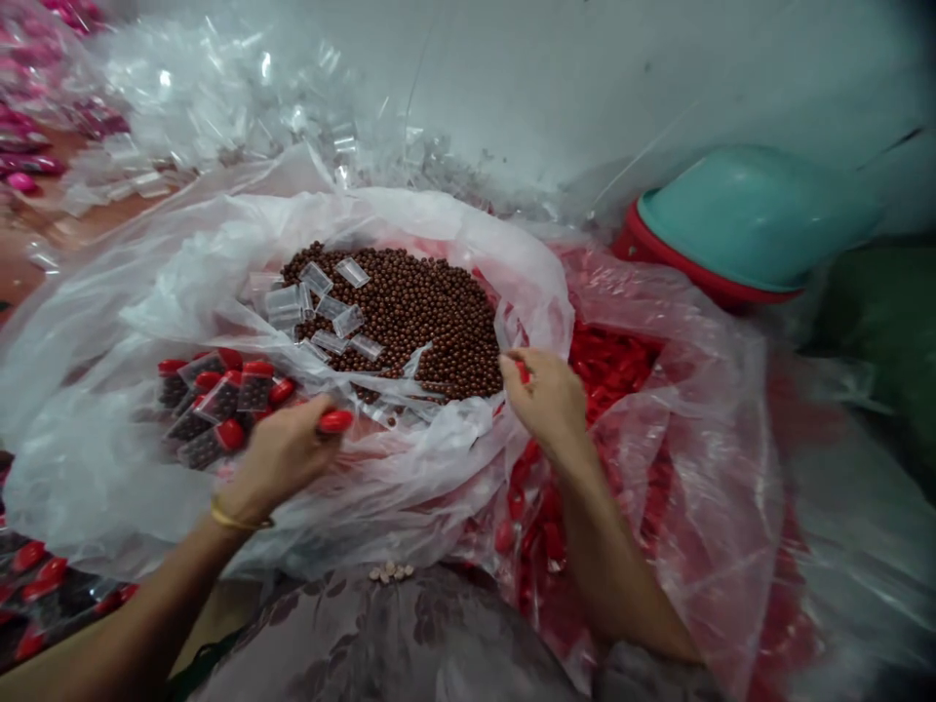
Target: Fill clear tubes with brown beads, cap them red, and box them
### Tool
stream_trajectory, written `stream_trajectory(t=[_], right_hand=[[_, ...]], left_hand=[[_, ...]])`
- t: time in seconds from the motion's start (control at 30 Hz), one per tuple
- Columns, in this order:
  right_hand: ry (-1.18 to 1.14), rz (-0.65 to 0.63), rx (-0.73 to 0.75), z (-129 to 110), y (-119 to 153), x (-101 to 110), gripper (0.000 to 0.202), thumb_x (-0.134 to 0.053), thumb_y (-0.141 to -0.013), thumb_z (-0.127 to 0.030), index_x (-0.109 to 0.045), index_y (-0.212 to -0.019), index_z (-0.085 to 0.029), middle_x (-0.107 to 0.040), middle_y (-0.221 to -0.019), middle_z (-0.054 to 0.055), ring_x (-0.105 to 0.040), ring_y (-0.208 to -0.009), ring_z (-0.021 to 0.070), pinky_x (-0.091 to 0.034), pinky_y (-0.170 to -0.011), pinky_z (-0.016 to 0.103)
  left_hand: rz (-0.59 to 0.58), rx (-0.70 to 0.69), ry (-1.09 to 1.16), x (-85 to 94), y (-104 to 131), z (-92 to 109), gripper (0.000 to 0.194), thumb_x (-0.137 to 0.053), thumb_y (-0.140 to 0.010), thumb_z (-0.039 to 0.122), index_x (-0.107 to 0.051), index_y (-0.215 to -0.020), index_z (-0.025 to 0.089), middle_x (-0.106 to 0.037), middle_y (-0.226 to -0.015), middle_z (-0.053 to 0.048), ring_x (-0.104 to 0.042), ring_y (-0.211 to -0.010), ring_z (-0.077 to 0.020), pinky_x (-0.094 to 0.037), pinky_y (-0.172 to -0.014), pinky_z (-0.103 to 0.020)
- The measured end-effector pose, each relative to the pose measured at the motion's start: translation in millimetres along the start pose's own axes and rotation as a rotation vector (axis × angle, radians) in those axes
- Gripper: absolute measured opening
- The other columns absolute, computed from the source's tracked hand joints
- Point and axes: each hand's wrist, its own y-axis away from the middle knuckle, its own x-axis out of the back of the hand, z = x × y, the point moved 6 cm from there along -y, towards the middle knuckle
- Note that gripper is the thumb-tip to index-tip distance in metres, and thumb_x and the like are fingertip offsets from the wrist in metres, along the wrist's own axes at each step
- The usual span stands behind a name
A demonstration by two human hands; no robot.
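Note:
My left hand (296,448) is closed around a small container whose red cap (334,421) shows past the fingers; its body is hidden in the hand. Just left of it lie several transparent containers (219,397) filled with dark beads and topped with red caps. My right hand (547,398) pinches a small red cap (522,371) at the right rim of the white plastic sheet (439,210). Between and beyond my hands spreads a heap of brown beads (431,312), with several uncapped transparent tubes (332,310) lying on its left part.
A bag of loose red caps (610,366) lies open at the right. Behind it a teal basin (760,219) rests upside down over a red basin (702,273). Transparent tubes (241,78) pile against the wall. More filled containers (48,585) lie at lower left.

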Motion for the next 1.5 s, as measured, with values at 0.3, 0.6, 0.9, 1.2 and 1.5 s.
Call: stream_trajectory(t=[0.3,0.6,0.9,1.2,1.5], right_hand=[[0.385,-0.049,-0.045,35.6,-4.0,-14.0,0.032,-0.048,-0.083,-0.036,-0.062,-0.096,-0.011,-0.066,-0.088,0.016,-0.06,-0.083,0.0287,-0.043,-0.074,0.042],[-0.29,-0.105,-0.067,12.9,12.5,-70.3,0.031,-0.049,-0.077,-0.041,-0.051,-0.097,-0.018,-0.064,-0.078,0.005,-0.059,-0.063,0.0179,-0.045,-0.058,0.03],[-0.429,-0.144,-0.125,25.9,15.8,-82.3,0.033,-0.05,-0.08,-0.042,-0.051,-0.103,-0.018,-0.066,-0.088,0.007,-0.062,-0.076,0.0188,-0.047,-0.069,0.032],[-0.481,-0.133,-0.111,24.0,15.9,-80.2,0.033,-0.048,-0.084,-0.042,-0.05,-0.105,-0.017,-0.066,-0.087,0.006,-0.062,-0.072,0.0165,-0.048,-0.064,0.029],[-0.66,-0.014,-0.12,36.2,14.9,-83.8,0.041,-0.05,-0.084,-0.043,-0.052,-0.115,-0.017,-0.062,-0.11,0.01,-0.06,-0.097,0.0186,-0.047,-0.085,0.034]], left_hand=[[0.215,-0.128,-0.253,37.3,-6.3,-16.3,0.039,-0.052,-0.082,0.034,-0.05,-0.117,0.016,-0.049,-0.127,-0.014,-0.046,-0.114,-0.0285,-0.039,-0.094,-0.041],[-0.042,-0.279,-0.276,-23.8,-115.6,18.2,0.023,-0.038,-0.086,0.011,-0.06,-0.091,0.012,-0.06,-0.092,-0.015,-0.053,-0.095,-0.0252,-0.041,-0.077,-0.035],[-0.441,0.271,0.252,-44.4,-160.7,11.8,0.024,-0.06,-0.073,0.027,-0.057,-0.054,0.012,-0.062,-0.059,-0.01,-0.061,-0.071,-0.0218,-0.047,-0.072,-0.031],[-0.25,0.465,0.702,-83.9,-216.9,19.8,0.019,-0.047,-0.086,0.024,-0.055,-0.081,0.008,-0.06,-0.062,-0.005,-0.054,-0.045,-0.0101,-0.049,-0.05,-0.024],[0.156,0.08,0.951,-65.1,-200.8,25.8,0.016,-0.06,-0.077,0.019,-0.06,-0.092,0.015,-0.064,-0.086,-0.001,-0.059,-0.075,-0.0103,-0.047,-0.073,-0.021]])
